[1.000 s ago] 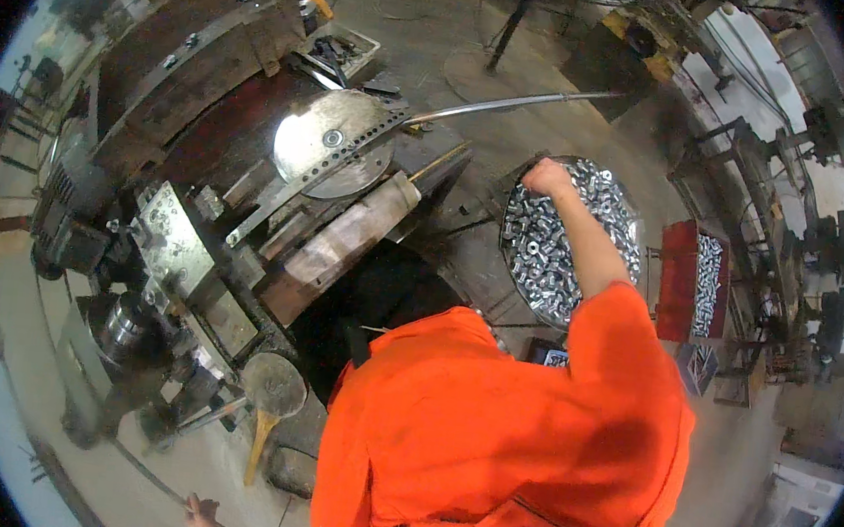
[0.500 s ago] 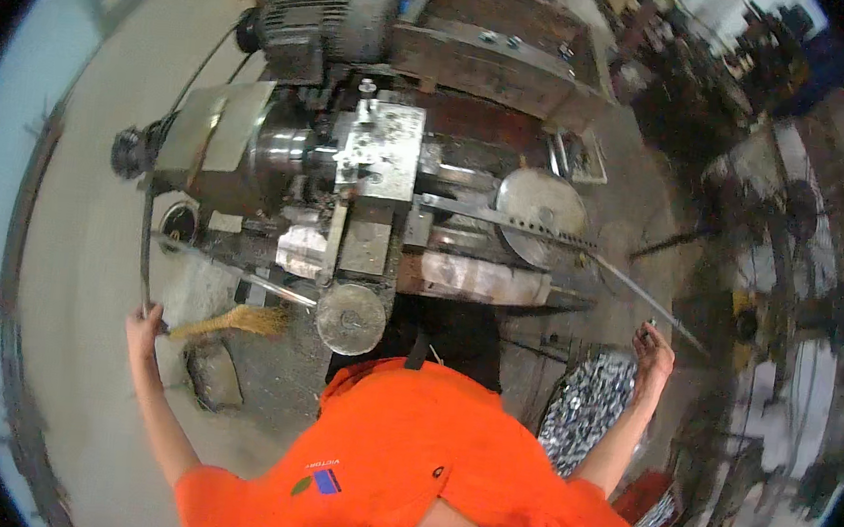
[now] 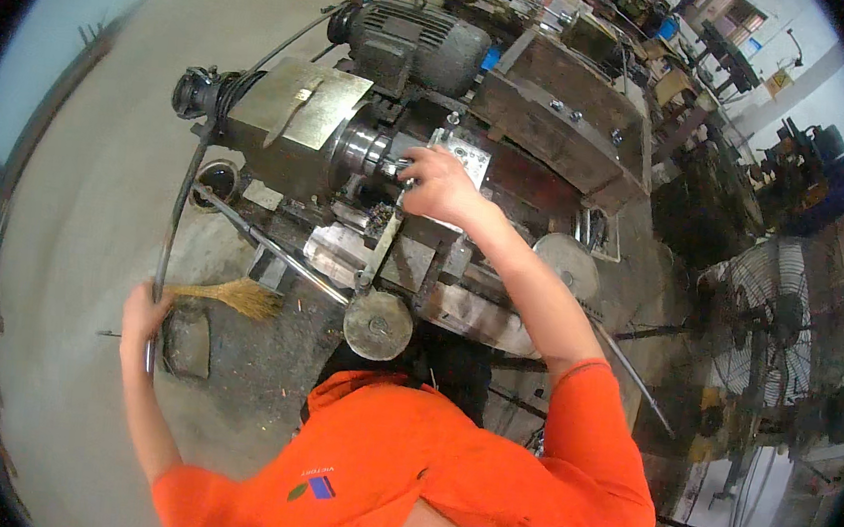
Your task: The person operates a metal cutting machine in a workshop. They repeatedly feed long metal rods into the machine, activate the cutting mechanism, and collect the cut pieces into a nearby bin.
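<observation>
My left hand (image 3: 143, 313) is closed round the lower part of a long metal lever (image 3: 180, 212) that rises to the left end of a small lathe. My right hand (image 3: 437, 185) reaches over the tool block (image 3: 471, 157), its fingers bent at a small shiny metal part (image 3: 396, 167) in front of the round chuck (image 3: 362, 148). The fingers partly cover that part, so its full shape is hidden. Below the hand, dark metal chips (image 3: 379, 222) lie by the cross slide. A round handwheel (image 3: 377, 325) faces my body.
A finned motor (image 3: 416, 47) and a rusty metal trough (image 3: 555, 115) stand behind the lathe. A straw broom (image 3: 238, 296) lies at the left near my left hand. Rods (image 3: 282, 251) stick out from the machine. At the right stands a caged fan (image 3: 760, 303).
My right hand has swung from the far right over the machine to the chuck. My left hand stays on the lever, whose lower end now shows below the hand. The view has shifted.
</observation>
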The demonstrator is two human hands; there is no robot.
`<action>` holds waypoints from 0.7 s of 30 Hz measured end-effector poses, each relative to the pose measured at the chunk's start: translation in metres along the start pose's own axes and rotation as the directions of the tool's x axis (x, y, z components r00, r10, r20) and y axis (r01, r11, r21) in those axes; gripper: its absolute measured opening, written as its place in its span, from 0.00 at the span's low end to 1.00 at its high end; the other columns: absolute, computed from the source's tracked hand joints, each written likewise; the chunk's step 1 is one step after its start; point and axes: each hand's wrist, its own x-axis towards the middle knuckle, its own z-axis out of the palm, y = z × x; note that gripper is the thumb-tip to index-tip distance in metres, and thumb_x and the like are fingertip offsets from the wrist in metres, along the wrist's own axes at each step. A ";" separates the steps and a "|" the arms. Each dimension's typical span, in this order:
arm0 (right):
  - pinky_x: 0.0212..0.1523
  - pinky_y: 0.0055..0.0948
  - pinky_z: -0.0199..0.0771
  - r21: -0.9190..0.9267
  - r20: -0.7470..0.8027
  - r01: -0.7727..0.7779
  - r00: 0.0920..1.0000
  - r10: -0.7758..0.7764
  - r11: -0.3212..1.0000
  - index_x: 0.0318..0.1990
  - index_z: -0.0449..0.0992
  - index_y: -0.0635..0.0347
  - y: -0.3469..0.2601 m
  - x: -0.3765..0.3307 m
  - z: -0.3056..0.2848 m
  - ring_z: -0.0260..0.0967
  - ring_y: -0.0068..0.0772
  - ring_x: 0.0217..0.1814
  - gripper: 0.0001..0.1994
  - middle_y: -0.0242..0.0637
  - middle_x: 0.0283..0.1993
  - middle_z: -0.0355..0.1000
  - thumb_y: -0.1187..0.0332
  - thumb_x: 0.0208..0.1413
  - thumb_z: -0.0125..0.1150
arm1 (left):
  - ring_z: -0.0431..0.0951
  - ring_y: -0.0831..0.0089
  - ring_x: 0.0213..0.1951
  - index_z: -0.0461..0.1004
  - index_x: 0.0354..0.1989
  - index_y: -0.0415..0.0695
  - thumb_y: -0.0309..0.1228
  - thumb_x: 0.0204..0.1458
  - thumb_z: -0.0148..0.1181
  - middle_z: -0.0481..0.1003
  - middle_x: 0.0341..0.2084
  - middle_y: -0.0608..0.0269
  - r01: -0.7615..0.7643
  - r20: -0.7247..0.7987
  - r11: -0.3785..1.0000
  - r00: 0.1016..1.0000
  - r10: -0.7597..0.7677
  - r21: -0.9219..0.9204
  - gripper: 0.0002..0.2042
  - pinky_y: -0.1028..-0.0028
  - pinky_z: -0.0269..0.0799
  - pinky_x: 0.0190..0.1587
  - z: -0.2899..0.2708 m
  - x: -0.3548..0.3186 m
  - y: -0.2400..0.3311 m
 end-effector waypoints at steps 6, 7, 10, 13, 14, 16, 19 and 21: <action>0.41 0.40 0.71 -0.019 0.145 -0.173 0.974 0.174 0.985 0.18 0.75 0.65 0.012 0.048 0.042 0.69 0.55 0.36 0.10 0.54 0.28 0.71 0.68 0.28 0.53 | 0.73 0.46 0.32 0.70 0.30 0.33 0.36 0.42 0.61 0.72 0.25 0.40 0.084 -0.075 0.989 0.993 -0.094 -0.121 0.16 0.59 0.67 0.34 0.024 -0.035 -0.027; 0.39 0.41 0.72 0.035 0.134 -0.200 0.972 0.194 0.979 0.18 0.75 0.66 0.015 0.049 0.046 0.69 0.56 0.34 0.10 0.54 0.27 0.71 0.68 0.28 0.53 | 0.73 0.46 0.31 0.69 0.29 0.33 0.35 0.42 0.61 0.72 0.24 0.40 0.111 -0.087 0.988 0.989 -0.121 -0.107 0.16 0.58 0.67 0.33 0.025 -0.037 -0.026; 0.37 0.41 0.72 0.197 0.066 -0.282 0.959 0.274 0.939 0.18 0.73 0.69 0.004 0.059 0.047 0.70 0.57 0.32 0.11 0.58 0.25 0.70 0.68 0.28 0.55 | 0.72 0.45 0.31 0.70 0.28 0.34 0.35 0.42 0.61 0.71 0.23 0.40 0.189 -0.057 0.978 0.979 -0.194 -0.092 0.15 0.58 0.67 0.33 0.027 -0.037 -0.030; 0.36 0.43 0.71 0.186 -0.001 -0.227 0.973 0.231 0.956 0.18 0.72 0.72 0.014 0.069 0.050 0.70 0.58 0.32 0.15 0.59 0.25 0.69 0.64 0.29 0.59 | 0.73 0.45 0.31 0.71 0.28 0.35 0.35 0.42 0.60 0.72 0.23 0.41 0.163 -0.167 0.986 0.971 -0.168 -0.047 0.14 0.56 0.67 0.34 0.034 -0.032 -0.032; 0.17 0.39 0.60 0.075 -0.316 0.075 0.947 -0.047 0.994 0.13 0.68 0.58 0.059 0.063 0.078 0.62 0.49 0.16 0.03 0.44 0.12 0.61 0.73 0.27 0.57 | 0.73 0.45 0.31 0.71 0.28 0.35 0.35 0.42 0.60 0.72 0.23 0.42 0.136 -0.174 0.990 0.975 -0.139 -0.030 0.14 0.56 0.67 0.35 0.033 -0.019 -0.020; 0.18 0.39 0.60 0.059 -0.424 0.199 0.892 -0.156 0.978 0.12 0.68 0.54 0.047 0.068 0.078 0.62 0.48 0.16 0.03 0.44 0.12 0.61 0.73 0.26 0.56 | 0.73 0.45 0.32 0.71 0.29 0.35 0.35 0.43 0.59 0.72 0.24 0.43 0.145 -0.216 0.989 0.966 -0.141 0.002 0.14 0.55 0.68 0.36 0.038 -0.019 -0.025; 0.26 0.40 0.65 0.201 -0.207 -0.212 0.945 0.253 0.956 0.14 0.70 0.62 0.012 0.067 0.057 0.66 0.49 0.22 0.07 0.47 0.15 0.65 0.67 0.30 0.55 | 0.73 0.46 0.33 0.72 0.29 0.36 0.35 0.43 0.59 0.73 0.25 0.42 0.163 -0.211 0.985 0.966 -0.150 0.049 0.13 0.55 0.68 0.37 0.033 -0.016 -0.024; 0.26 0.39 0.66 0.277 -0.118 -0.332 0.920 0.374 0.902 0.16 0.71 0.65 0.003 0.061 0.047 0.66 0.49 0.22 0.11 0.49 0.16 0.65 0.64 0.30 0.55 | 0.74 0.48 0.33 0.73 0.28 0.36 0.34 0.42 0.59 0.73 0.26 0.43 0.179 -0.210 0.979 0.965 -0.155 0.096 0.12 0.56 0.68 0.37 0.023 -0.015 -0.010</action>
